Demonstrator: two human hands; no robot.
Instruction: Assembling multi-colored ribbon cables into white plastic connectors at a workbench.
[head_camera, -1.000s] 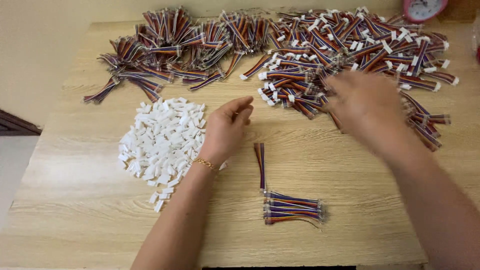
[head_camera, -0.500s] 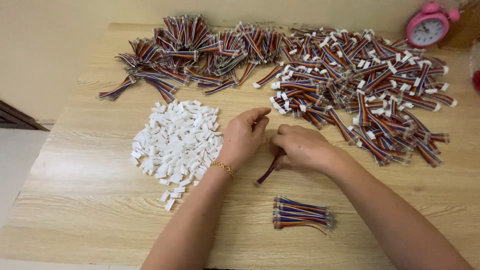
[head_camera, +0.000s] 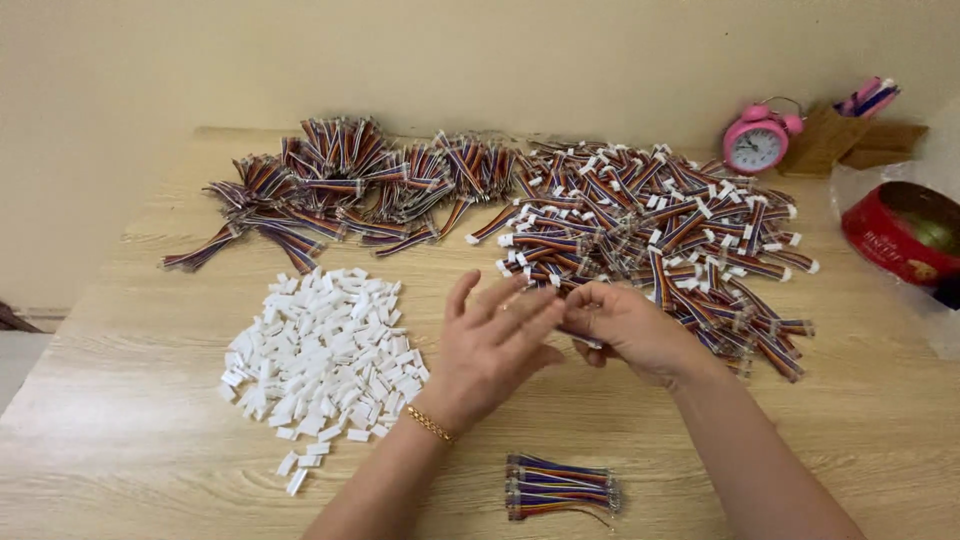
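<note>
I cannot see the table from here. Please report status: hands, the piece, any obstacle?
Left hand open, fingers spread. Right hand closed around something, mostly hidden. White connector pile left, finished wire bundle near front edge. No obstacle between hands.

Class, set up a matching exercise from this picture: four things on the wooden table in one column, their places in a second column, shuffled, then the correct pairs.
Things
1. pink alarm clock
2. pile of white connectors
3. small bundle of coloured wires
4. red round tin

Places
A. near edge, between the forearms
B. far right corner, beside the pen holder
C. right edge
D. left of the left hand

Pairs: 1-B, 2-D, 3-A, 4-C
</note>
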